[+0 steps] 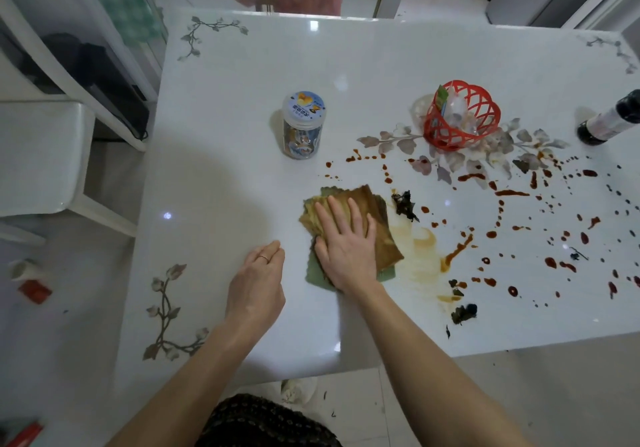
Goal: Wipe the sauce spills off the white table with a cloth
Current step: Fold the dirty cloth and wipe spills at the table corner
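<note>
A folded green cloth (384,218), stained brown with sauce, lies on the white table (242,75) near the middle front. My right hand (346,242) presses flat on it with straight fingers. Just left of the cloth, my left hand (258,282) rests on the tabletop with loosely curled fingers and holds nothing. Red-brown sauce spills (512,193) dot and streak the table to the right of the cloth. A pale smeared patch (419,249) lies right beside the cloth. Dark bits of debris (405,205) sit among the drops.
A small jar with a printed lid (303,126) stands behind the cloth. A red lattice basket (462,115) sits at the back right, and a dark bottle (609,119) stands at the right edge. A white chair (38,159) is left of the table.
</note>
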A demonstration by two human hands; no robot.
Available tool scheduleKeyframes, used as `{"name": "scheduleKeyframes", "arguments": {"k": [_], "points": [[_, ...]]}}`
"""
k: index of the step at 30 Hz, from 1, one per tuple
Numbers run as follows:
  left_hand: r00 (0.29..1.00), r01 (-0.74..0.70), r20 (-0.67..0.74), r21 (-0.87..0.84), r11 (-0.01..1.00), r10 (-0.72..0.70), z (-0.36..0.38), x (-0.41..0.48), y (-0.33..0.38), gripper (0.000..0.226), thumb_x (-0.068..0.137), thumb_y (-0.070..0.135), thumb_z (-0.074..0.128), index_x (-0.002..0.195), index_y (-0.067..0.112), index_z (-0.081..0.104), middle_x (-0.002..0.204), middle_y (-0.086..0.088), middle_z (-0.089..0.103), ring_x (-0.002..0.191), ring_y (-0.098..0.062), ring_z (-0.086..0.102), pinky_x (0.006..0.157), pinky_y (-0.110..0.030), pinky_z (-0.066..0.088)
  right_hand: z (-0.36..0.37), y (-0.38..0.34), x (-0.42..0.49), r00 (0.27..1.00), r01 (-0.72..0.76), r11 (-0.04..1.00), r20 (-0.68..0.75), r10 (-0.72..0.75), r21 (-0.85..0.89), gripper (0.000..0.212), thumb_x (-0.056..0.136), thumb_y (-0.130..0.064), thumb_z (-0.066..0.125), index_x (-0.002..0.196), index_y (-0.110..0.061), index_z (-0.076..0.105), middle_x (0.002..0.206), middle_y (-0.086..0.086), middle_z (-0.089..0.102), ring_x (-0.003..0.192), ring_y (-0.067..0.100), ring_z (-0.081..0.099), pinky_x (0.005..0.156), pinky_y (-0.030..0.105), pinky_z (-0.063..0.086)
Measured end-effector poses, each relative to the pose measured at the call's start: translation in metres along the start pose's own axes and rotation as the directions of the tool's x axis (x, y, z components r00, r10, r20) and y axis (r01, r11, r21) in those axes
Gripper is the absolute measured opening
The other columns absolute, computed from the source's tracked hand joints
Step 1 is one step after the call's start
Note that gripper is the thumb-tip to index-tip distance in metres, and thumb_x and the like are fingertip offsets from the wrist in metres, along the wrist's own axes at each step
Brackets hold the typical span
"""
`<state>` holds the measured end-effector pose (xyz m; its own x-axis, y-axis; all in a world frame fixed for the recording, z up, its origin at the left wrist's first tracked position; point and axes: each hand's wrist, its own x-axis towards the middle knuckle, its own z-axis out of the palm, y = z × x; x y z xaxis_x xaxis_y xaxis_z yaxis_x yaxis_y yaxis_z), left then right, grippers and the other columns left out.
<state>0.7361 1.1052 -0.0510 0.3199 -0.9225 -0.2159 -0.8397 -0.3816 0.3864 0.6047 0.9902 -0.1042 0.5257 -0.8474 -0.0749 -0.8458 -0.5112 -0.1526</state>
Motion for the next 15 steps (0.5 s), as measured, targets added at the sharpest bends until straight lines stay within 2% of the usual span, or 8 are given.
{"name": "scheduleKeyframes", "arguments": {"k": [4, 7, 8, 11, 15], "points": [[0.998, 0.011, -0.058, -0.055, 0.998, -0.014, -0.001, 0.008, -0.005, 0.044, 0.084, -0.003, 0.049, 0.126, 0.010, 0.057, 0.132, 0.000, 0.056, 0.123, -0.019, 0.047, 0.097, -0.030, 0.043, -0.005, 0.021, 0.006, 0.965, -0.231, 0.968, -0.101, 0.241, 0.101, 0.053, 0.095, -0.033, 0.039, 0.149, -0.031, 0.039, 0.156, -0.005, 0.035, 0.146, 0.022, 0.023, 0.117, 0.053, 0.018], [0.996, 0.026, -0.085, -0.105, 0.994, -0.035, -0.003, 0.014, -0.006, 0.038, 0.083, -0.003, 0.052, 0.118, 0.010, 0.062, 0.121, -0.002, 0.062, 0.114, -0.023, 0.053, 0.090, -0.033, 0.046, 0.000, 0.003, 0.001, 0.931, -0.307, 0.935, -0.148, 0.334, 0.179, 0.049, 0.096, -0.021, 0.051, 0.144, -0.027, 0.047, 0.152, -0.003, 0.041, 0.144, 0.024, 0.027, 0.117, 0.052, 0.018], [0.995, 0.034, -0.086, -0.116, 0.993, -0.044, -0.004, 0.017, -0.005, 0.038, 0.083, -0.003, 0.052, 0.117, 0.010, 0.062, 0.119, -0.003, 0.063, 0.112, -0.023, 0.054, 0.089, -0.034, 0.046, 0.001, -0.006, 0.001, 0.939, -0.277, 0.942, -0.157, 0.307, 0.188, 0.048, 0.095, -0.019, 0.051, 0.142, -0.027, 0.050, 0.151, -0.003, 0.043, 0.143, 0.025, 0.029, 0.115, 0.053, 0.021], [0.995, 0.040, -0.081, -0.144, 0.989, -0.052, -0.008, 0.028, -0.005, 0.037, 0.084, -0.002, 0.051, 0.118, 0.010, 0.061, 0.118, -0.004, 0.062, 0.110, -0.023, 0.055, 0.089, -0.036, 0.049, 0.002, -0.020, 0.018, 0.971, -0.072, 0.985, -0.214, 0.105, 0.155, 0.045, 0.091, -0.021, 0.047, 0.136, -0.028, 0.055, 0.146, -0.003, 0.048, 0.136, 0.026, 0.038, 0.105, 0.053, 0.034], [0.995, 0.036, -0.085, -0.155, 0.987, -0.049, -0.015, 0.045, -0.008, 0.036, 0.085, 0.000, 0.050, 0.118, 0.011, 0.060, 0.118, -0.003, 0.062, 0.108, -0.023, 0.055, 0.086, -0.036, 0.049, -0.002, -0.022, 0.053, 0.992, -0.014, 1.000, -0.127, 0.016, 0.016, 0.050, 0.090, -0.034, 0.043, 0.140, -0.033, 0.049, 0.156, -0.003, 0.036, 0.142, 0.027, 0.031, 0.106, 0.054, 0.026]]}}
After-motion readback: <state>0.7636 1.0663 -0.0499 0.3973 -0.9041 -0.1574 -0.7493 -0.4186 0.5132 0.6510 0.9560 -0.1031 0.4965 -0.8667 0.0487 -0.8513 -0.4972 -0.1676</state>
